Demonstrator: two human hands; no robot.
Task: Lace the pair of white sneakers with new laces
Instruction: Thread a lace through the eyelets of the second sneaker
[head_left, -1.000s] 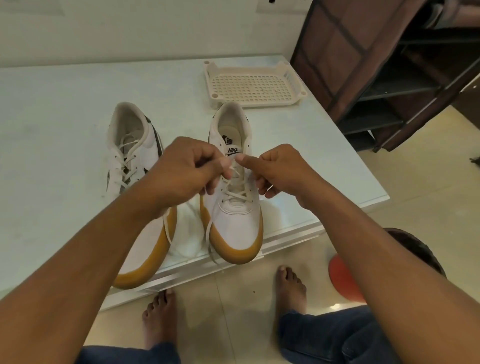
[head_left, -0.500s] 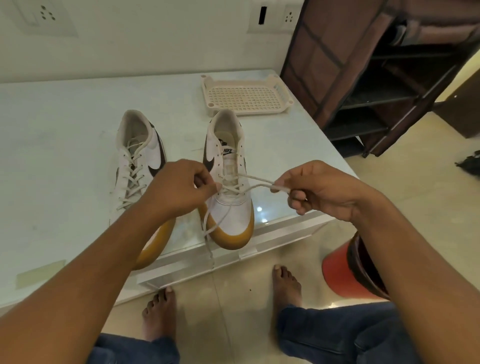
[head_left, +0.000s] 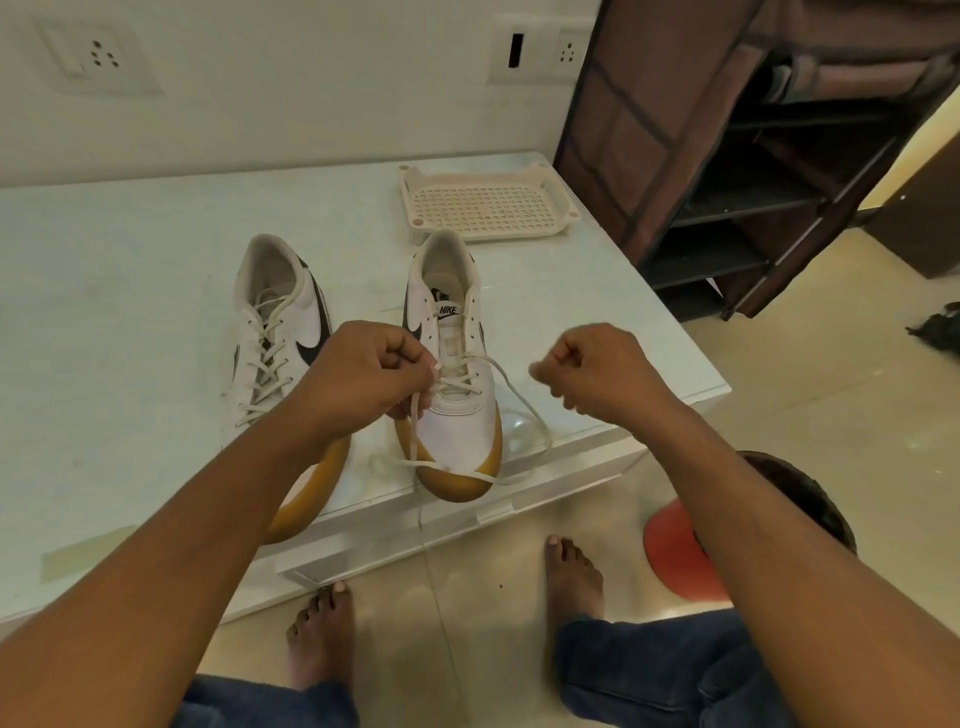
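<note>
Two white sneakers with tan soles and black swooshes stand on the white table (head_left: 130, 322). The left sneaker (head_left: 306, 317) is laced up its length. On the right sneaker (head_left: 460, 431) only the lower eyelets are laced, and it stands at the table's front edge. My left hand (head_left: 363, 376) pinches one end of the white lace (head_left: 540, 423) just above the lower eyelets. The lace's other end lies slack in a loop to the right of the shoe and across its toe. My right hand (head_left: 597, 369) hovers to the right of the shoe with fingers curled and nothing visible in it.
A cream perforated tray (head_left: 408, 208) sits at the table's far right corner. To the right stands a dark brown shoe rack (head_left: 727, 182). A red stool (head_left: 675, 561) is on the floor near my bare feet. Wall sockets are behind the table.
My right hand let go of the lace end it had pulled taut to the right, and that end dropped into a slack loop. The left hand kept its pinch at the eyelets.
</note>
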